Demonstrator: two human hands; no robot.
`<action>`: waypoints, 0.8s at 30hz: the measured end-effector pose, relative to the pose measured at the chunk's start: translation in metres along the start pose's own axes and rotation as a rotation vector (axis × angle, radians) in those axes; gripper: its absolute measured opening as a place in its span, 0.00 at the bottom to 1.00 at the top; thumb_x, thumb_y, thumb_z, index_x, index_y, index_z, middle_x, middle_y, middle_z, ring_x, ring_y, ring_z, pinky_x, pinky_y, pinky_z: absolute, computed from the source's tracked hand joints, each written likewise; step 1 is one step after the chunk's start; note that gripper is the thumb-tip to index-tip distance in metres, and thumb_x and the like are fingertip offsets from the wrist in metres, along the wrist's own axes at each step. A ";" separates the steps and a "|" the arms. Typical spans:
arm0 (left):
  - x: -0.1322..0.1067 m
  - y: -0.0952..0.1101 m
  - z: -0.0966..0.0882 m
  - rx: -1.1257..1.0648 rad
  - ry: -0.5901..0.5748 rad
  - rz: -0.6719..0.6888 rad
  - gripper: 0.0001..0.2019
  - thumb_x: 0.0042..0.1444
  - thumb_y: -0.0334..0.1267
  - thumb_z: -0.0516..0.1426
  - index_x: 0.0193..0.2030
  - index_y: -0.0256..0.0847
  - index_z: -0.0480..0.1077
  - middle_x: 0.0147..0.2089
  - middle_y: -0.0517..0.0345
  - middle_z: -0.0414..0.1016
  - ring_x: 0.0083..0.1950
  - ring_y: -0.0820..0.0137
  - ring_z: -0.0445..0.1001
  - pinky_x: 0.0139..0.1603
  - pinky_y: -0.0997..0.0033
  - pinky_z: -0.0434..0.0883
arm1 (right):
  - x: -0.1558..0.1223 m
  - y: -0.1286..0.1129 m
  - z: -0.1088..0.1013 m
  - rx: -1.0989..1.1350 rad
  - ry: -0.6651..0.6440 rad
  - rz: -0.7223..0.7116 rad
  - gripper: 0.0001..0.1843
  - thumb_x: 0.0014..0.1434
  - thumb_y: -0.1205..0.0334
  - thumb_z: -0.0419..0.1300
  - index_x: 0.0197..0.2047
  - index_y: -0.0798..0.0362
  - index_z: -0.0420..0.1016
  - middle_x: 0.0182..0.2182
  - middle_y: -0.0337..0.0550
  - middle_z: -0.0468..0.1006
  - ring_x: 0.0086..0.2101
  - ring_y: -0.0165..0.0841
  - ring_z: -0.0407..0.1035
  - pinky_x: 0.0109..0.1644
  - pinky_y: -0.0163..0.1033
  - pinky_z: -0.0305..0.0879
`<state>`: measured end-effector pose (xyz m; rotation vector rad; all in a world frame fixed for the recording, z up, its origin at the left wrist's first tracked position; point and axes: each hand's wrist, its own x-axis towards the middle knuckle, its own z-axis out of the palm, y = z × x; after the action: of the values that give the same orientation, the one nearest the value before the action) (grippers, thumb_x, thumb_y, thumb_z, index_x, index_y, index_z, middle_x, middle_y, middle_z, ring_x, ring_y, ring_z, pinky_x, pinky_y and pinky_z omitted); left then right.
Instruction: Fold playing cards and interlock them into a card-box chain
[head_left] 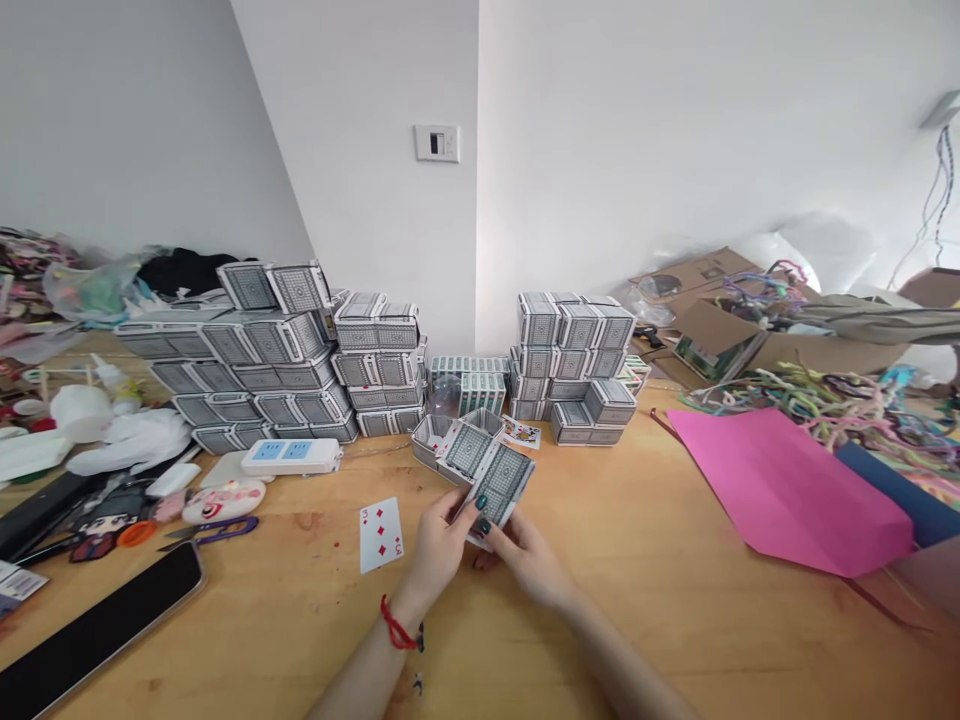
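My left hand [441, 545] is closed around the near left edge of some playing cards [501, 480] with grey patterned backs, its thumb pressed on top. On the near right edge of the same cards, my right hand [531, 562] grips with its thumb on the face. The cards look joined into a folded piece, but their underside is hidden. Just behind stands an open box made of cards [429, 445], partly covered by the held piece. A loose five of diamonds [381, 536] lies face up left of my left hand. Another face-up card [523, 433] lies behind the held piece.
Stacked card boxes rise at the left [262, 380] and right [574, 350], with green-patterned packs [480, 385] between. A power strip [291, 456], scissors [214, 532] and phone [105, 630] lie left. Pink paper [795, 490], tangled yarn [847, 385] and a cardboard box [780, 350] occupy the right.
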<state>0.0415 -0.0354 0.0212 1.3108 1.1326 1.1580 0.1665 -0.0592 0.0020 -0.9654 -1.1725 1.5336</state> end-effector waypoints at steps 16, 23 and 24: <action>0.006 0.011 -0.020 -0.051 -0.027 -0.067 0.19 0.43 0.38 0.59 0.45 0.39 0.71 0.46 0.51 0.74 0.44 0.64 0.71 0.42 0.69 0.67 | 0.008 -0.016 -0.032 0.055 0.309 -0.093 0.20 0.44 0.48 0.63 0.36 0.54 0.73 0.29 0.42 0.76 0.32 0.36 0.68 0.35 0.38 0.62; -0.007 0.023 -0.020 -0.585 -0.441 -0.420 0.26 0.48 0.55 0.52 0.50 0.40 0.67 0.43 0.47 0.74 0.40 0.59 0.73 0.35 0.64 0.68 | 0.006 -0.012 -0.040 -0.034 0.362 -0.065 0.17 0.45 0.48 0.61 0.28 0.55 0.76 0.24 0.39 0.74 0.27 0.33 0.64 0.30 0.35 0.58; -0.008 0.024 -0.018 -0.653 -0.474 -0.460 0.28 0.49 0.57 0.49 0.50 0.41 0.67 0.43 0.46 0.75 0.38 0.59 0.74 0.34 0.64 0.68 | 0.005 -0.012 -0.040 -0.033 0.349 -0.060 0.17 0.45 0.49 0.62 0.29 0.54 0.77 0.24 0.40 0.74 0.27 0.33 0.64 0.30 0.35 0.58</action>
<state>0.0235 -0.0432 0.0450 0.7041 0.5794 0.7214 0.2057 -0.0442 0.0044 -1.1558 -0.9698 1.2401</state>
